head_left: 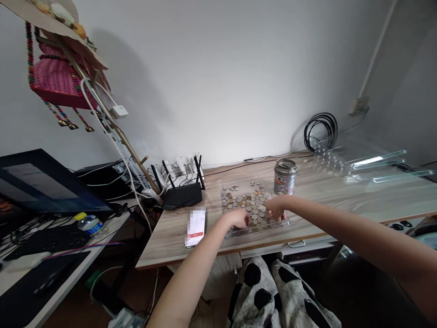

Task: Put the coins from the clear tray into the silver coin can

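Note:
A clear shallow tray (225,187) lies on the wooden desk and holds several loose coins (247,200). My left hand (239,217) rests in the tray's near left part, fingers curled down onto the coins. My right hand (276,207) sits over the tray's near right part, fingers bunched in a pinch just above the coins. What either hand holds is too small to make out. A metal tin (285,176) with a slotted lid stands just behind the tray's far right corner.
A phone (195,226) lies left of the tray, a black router (182,195) behind it. Clear acrylic racks (358,163) and a coiled black cable (320,128) are at the right. A monitor (37,182) and water bottle (90,223) stand on the left table.

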`<move>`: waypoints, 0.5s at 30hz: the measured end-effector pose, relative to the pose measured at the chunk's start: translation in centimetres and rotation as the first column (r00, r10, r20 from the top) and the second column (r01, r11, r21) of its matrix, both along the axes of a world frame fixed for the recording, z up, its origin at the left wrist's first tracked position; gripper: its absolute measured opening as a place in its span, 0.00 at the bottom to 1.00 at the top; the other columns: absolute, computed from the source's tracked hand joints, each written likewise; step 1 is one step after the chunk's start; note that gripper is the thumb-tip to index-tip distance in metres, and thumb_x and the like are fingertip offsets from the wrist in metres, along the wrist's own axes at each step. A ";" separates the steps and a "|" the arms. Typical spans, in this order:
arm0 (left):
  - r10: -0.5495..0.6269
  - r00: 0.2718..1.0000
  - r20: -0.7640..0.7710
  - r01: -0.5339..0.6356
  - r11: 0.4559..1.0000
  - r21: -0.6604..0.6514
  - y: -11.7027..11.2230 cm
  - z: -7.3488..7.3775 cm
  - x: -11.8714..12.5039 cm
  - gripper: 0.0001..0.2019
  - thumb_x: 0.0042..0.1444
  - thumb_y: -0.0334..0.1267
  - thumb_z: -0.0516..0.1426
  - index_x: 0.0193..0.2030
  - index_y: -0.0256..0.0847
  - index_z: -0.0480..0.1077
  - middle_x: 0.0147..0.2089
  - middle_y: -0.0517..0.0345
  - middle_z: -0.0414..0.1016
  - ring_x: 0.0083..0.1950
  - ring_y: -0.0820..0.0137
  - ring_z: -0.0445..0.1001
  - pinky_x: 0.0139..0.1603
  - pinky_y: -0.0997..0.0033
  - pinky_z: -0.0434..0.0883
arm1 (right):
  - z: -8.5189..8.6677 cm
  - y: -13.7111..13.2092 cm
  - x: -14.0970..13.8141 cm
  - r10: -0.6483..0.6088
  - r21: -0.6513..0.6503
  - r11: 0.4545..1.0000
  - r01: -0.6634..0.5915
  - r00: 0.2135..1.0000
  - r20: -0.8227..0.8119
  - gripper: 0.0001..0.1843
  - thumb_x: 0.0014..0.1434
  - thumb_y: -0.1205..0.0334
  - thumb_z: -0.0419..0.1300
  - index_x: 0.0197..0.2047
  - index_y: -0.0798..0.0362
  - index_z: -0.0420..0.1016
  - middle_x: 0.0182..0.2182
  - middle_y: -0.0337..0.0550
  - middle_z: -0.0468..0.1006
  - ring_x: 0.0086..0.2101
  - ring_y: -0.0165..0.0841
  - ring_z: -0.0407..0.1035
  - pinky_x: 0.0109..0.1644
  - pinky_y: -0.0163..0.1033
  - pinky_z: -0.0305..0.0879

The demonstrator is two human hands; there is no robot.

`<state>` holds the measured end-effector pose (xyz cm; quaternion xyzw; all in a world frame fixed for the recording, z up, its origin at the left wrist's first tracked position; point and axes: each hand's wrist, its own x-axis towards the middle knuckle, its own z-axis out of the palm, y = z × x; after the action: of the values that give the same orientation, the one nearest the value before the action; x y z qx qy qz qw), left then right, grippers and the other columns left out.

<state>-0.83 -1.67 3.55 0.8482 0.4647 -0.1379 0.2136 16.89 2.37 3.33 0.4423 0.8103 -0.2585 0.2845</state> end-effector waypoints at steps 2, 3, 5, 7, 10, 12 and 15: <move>0.002 1.000 -0.014 -0.002 1.000 -0.010 0.0 0.1 0.0 0.08 0.36 0.31 0.55 0.28 0.38 0.70 0.27 0.59 0.70 0.25 0.74 0.64 0.22 0.78 0.58 | 0.1 -0.2 0.1 0.000 0.000 1.000 0.000 1.000 -0.001 0.15 0.32 0.68 0.63 0.29 0.58 0.74 0.17 0.37 0.69 0.19 0.30 0.67 0.26 0.36 0.64; -0.003 1.000 -0.003 0.003 1.000 -0.013 0.0 0.1 -0.1 0.07 0.36 0.31 0.55 0.27 0.38 0.69 0.26 0.59 0.70 0.25 0.74 0.64 0.22 0.78 0.58 | 0.2 -0.4 0.1 0.000 0.004 1.000 0.000 1.000 -0.003 0.14 0.32 0.68 0.63 0.28 0.58 0.74 0.17 0.37 0.69 0.18 0.30 0.66 0.25 0.36 0.63; -0.016 0.999 0.042 0.017 1.000 -0.025 0.0 0.0 -0.4 0.07 0.37 0.30 0.54 0.27 0.38 0.69 0.26 0.60 0.70 0.25 0.75 0.64 0.22 0.78 0.58 | 0.1 -0.6 0.3 0.002 0.016 1.000 -0.002 1.000 -0.018 0.11 0.32 0.68 0.62 0.26 0.58 0.73 0.15 0.36 0.68 0.17 0.28 0.65 0.24 0.34 0.62; -0.009 0.994 0.109 0.014 0.999 -0.050 -0.1 -0.3 -0.7 0.07 0.38 0.29 0.53 0.27 0.37 0.69 0.25 0.61 0.70 0.25 0.76 0.64 0.23 0.79 0.59 | 0.0 -0.7 0.4 0.004 0.034 0.999 -0.002 0.999 -0.049 0.08 0.33 0.69 0.61 0.24 0.57 0.73 0.14 0.34 0.67 0.15 0.27 0.64 0.24 0.33 0.61; 0.076 0.971 0.226 -0.059 0.995 -0.081 -0.1 -1.1 -0.8 0.07 0.39 0.29 0.53 0.27 0.36 0.69 0.25 0.61 0.70 0.24 0.77 0.64 0.23 0.80 0.59 | 0.0 -0.5 0.8 0.003 0.092 0.996 0.008 0.993 -0.119 0.05 0.36 0.70 0.58 0.22 0.58 0.72 0.14 0.35 0.67 0.14 0.25 0.62 0.22 0.31 0.59; 0.163 0.940 0.301 -0.142 0.986 -0.089 0.0 -1.7 -0.5 0.08 0.41 0.31 0.54 0.30 0.35 0.69 0.25 0.60 0.70 0.23 0.77 0.64 0.22 0.79 0.60 | 0.0 -0.4 0.9 0.000 0.141 0.990 0.026 0.983 -0.182 0.06 0.39 0.68 0.56 0.24 0.58 0.72 0.16 0.37 0.69 0.16 0.25 0.62 0.22 0.30 0.57; 0.212 0.901 0.379 -0.234 0.972 0.011 0.3 -2.5 0.5 0.09 0.42 0.34 0.54 0.32 0.35 0.69 0.27 0.59 0.70 0.26 0.75 0.66 0.26 0.77 0.63 | -0.4 -0.7 0.6 0.029 0.252 0.966 0.056 0.947 -0.320 0.09 0.43 0.66 0.53 0.28 0.56 0.73 0.23 0.40 0.73 0.21 0.25 0.65 0.24 0.28 0.56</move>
<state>-0.37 -1.33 1.07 0.8057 0.5130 0.0653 0.2890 17.48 1.68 2.96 0.4329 0.8694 -0.2216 0.0872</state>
